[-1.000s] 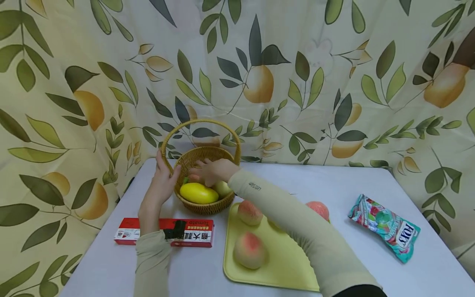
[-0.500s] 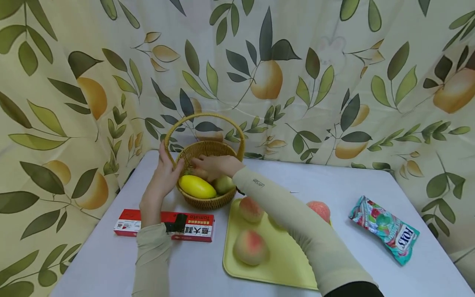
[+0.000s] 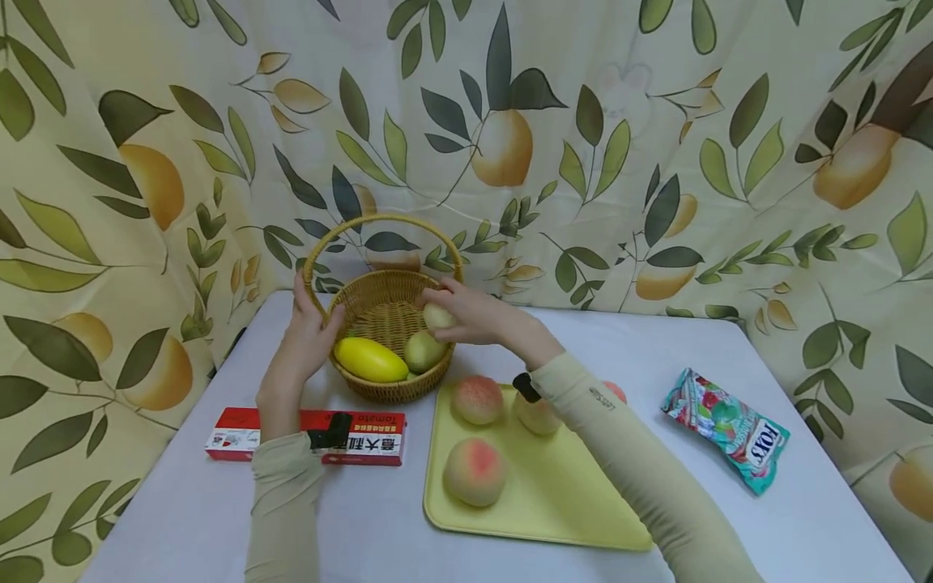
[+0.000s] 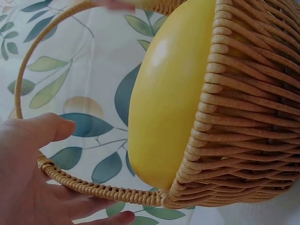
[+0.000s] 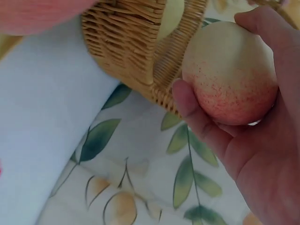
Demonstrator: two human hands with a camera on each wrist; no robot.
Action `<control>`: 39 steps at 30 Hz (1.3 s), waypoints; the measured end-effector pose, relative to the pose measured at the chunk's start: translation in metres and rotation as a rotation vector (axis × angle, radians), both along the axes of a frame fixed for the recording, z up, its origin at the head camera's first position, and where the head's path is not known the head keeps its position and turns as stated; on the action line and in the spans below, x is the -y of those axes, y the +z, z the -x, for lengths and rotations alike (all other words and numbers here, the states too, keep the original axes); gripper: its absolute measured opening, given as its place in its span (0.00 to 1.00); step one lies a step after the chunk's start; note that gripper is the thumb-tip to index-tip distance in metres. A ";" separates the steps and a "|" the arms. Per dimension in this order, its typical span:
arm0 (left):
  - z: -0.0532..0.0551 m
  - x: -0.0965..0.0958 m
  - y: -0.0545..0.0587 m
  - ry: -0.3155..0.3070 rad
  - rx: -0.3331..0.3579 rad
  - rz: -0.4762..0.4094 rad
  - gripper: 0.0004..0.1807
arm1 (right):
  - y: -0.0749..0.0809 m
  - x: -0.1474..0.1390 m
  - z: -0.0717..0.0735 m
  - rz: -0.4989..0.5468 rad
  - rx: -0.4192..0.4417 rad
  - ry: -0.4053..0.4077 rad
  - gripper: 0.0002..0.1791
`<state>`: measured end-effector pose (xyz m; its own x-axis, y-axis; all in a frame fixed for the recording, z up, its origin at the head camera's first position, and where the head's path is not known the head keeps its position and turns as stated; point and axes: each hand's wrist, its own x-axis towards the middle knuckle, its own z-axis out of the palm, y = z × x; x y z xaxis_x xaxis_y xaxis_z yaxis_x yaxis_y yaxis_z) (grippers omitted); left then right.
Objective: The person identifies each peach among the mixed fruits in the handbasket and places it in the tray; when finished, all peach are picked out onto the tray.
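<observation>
A wicker basket [image 3: 389,393] with a tall hoop handle holds a long yellow fruit [image 3: 372,360] and a pale green, pear-like fruit [image 3: 424,352]. My left hand [image 3: 302,340] rests at the left side of the handle [image 4: 108,193]; in the left wrist view the handle runs between thumb and fingers, which are extended. My right hand [image 3: 481,314] grips a peach [image 5: 229,75] at the basket's right rim, thumb on one side and fingers on the other. The peach is cream with a red-speckled blush.
Right of the basket lies a yellow tray [image 3: 539,522] with several peaches [image 3: 475,471], partly covered by my right forearm. A red box [image 3: 364,437] lies beneath my left wrist. A teal FOX'S candy bag [image 3: 725,429] is at right. Patterned cloth hangs behind the table.
My right hand has come up out of the basket to its right rim, bringing the peach with it. My left hand has stayed at the handle.
</observation>
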<state>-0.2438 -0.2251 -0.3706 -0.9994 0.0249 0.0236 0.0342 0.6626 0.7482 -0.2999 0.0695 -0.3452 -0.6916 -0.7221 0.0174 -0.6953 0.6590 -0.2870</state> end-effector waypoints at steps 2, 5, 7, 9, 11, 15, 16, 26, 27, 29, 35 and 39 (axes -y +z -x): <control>0.001 0.000 0.002 0.003 0.001 -0.001 0.51 | 0.003 -0.013 -0.011 0.034 -0.019 -0.024 0.24; 0.002 0.000 0.004 0.006 0.004 -0.003 0.51 | 0.006 -0.029 -0.028 0.066 -0.035 -0.050 0.22; 0.003 0.000 0.005 0.003 0.001 -0.007 0.51 | 0.008 -0.039 -0.039 0.094 -0.039 -0.064 0.20; 0.004 -0.001 0.005 0.000 0.003 -0.009 0.51 | 0.009 -0.048 -0.051 0.128 -0.040 -0.074 0.18; 0.004 -0.002 0.004 -0.003 0.005 -0.008 0.51 | 0.009 -0.057 -0.063 0.176 -0.017 -0.099 0.19; 0.004 -0.005 0.003 -0.011 0.014 -0.003 0.51 | 0.007 -0.077 -0.086 0.290 0.059 -0.185 0.28; 0.004 -0.006 0.002 -0.013 0.015 -0.001 0.51 | 0.006 -0.082 -0.092 0.317 0.078 -0.215 0.31; 0.000 -0.014 0.001 -0.014 0.036 0.002 0.52 | -0.004 -0.137 -0.137 0.366 0.124 -0.319 0.34; 0.000 -0.015 0.001 -0.014 0.038 0.006 0.52 | -0.003 -0.141 -0.140 0.358 0.153 -0.313 0.33; 0.000 -0.014 0.000 -0.015 0.040 0.011 0.53 | 0.000 -0.147 -0.143 0.343 0.207 -0.295 0.31; -0.002 -0.009 -0.001 -0.013 0.026 0.014 0.53 | 0.003 -0.160 -0.146 0.311 0.301 -0.244 0.33; -0.004 -0.005 0.000 -0.012 0.012 0.017 0.53 | 0.005 -0.165 -0.146 0.295 0.362 -0.256 0.36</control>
<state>-0.2403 -0.2200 -0.3704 -0.9993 0.0368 0.0108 0.0328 0.6752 0.7369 -0.1543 0.2348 -0.3402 -0.8447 -0.5295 -0.0782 -0.3445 0.6498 -0.6776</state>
